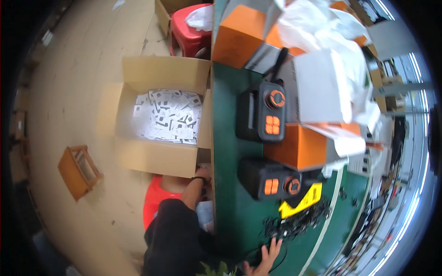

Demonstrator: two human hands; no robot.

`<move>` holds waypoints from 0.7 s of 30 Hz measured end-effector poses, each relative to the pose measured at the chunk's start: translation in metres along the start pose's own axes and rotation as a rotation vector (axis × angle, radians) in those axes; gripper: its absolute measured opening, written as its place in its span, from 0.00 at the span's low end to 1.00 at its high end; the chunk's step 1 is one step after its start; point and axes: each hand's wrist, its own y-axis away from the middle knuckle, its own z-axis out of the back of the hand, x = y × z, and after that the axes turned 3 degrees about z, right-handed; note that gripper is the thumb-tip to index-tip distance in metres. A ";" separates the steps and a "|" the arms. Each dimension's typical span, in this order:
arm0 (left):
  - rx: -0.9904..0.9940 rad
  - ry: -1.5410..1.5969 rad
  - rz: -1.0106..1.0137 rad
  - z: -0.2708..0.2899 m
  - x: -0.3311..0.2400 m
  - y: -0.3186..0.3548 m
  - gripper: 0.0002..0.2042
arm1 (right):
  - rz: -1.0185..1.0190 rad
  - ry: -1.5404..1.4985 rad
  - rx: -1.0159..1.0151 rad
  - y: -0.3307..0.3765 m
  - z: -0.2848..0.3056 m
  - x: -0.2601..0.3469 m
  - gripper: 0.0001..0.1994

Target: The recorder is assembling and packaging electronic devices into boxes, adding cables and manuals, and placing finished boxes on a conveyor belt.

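Note:
My left hand (203,173), with a dark band at the wrist, reaches down beside the green table's edge, close to an open cardboard box (159,156). Its fingers are hidden there, so I cannot see whether it holds anything. Many small white printed slips (168,117) fill the box. My right hand (267,258) is over the green table (230,184) with its fingers spread, next to a thin black cable loop and a heap of black cables (299,225). Farther along stand two black devices (264,177) (261,112) with orange buttons and knobs.
A yellow printed card (304,202) lies by the nearer device. Orange and white cartons (299,147) and white plastic wrapping (322,27) crowd the table's far end. Red stools (191,34) (152,202) stand beside the table, and a small wooden stool (78,172) is on the floor.

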 end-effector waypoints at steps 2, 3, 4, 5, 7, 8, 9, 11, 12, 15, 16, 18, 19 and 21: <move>-0.002 0.137 0.070 -0.007 -0.008 -0.009 0.32 | -0.024 0.017 -0.055 -0.001 -0.004 0.001 0.40; -0.020 0.247 0.155 -0.009 0.008 -0.008 0.32 | -0.006 -0.020 -0.038 0.012 -0.007 -0.009 0.37; -0.025 0.341 0.201 -0.008 0.007 -0.014 0.32 | -0.026 -0.016 -0.014 0.021 -0.008 -0.016 0.36; -0.029 0.426 0.244 -0.008 0.009 -0.021 0.31 | -0.023 0.052 -0.014 0.010 -0.005 -0.004 0.34; -0.033 0.589 0.333 -0.007 0.020 -0.032 0.31 | -0.026 0.094 -0.016 0.014 -0.004 -0.004 0.34; -0.038 0.672 0.381 -0.007 0.027 -0.037 0.31 | -0.023 0.133 -0.026 0.012 -0.004 -0.004 0.34; -0.044 0.757 0.428 -0.008 0.032 -0.044 0.30 | -0.044 0.158 -0.019 0.009 -0.003 -0.001 0.35; -0.041 0.936 0.505 -0.013 0.021 -0.062 0.30 | -0.016 0.221 0.019 0.022 0.001 -0.012 0.35; -0.034 1.027 0.537 -0.015 0.008 -0.074 0.30 | 0.009 0.279 0.046 0.027 0.002 -0.021 0.35; -0.054 1.067 0.594 -0.008 0.022 -0.067 0.29 | 0.046 0.247 0.104 0.006 0.009 -0.036 0.35; -0.048 1.079 0.594 -0.010 0.014 -0.071 0.29 | 0.047 0.254 0.118 -0.002 0.009 -0.038 0.35; -0.047 1.095 0.578 -0.005 0.004 -0.086 0.29 | 0.044 0.268 0.128 -0.016 0.000 -0.042 0.35; -0.048 1.101 0.572 -0.002 0.001 -0.092 0.28 | 0.042 0.273 0.131 -0.022 -0.004 -0.043 0.35; -0.063 1.111 0.561 0.012 -0.002 -0.103 0.28 | 0.044 0.272 0.133 -0.038 -0.013 -0.047 0.35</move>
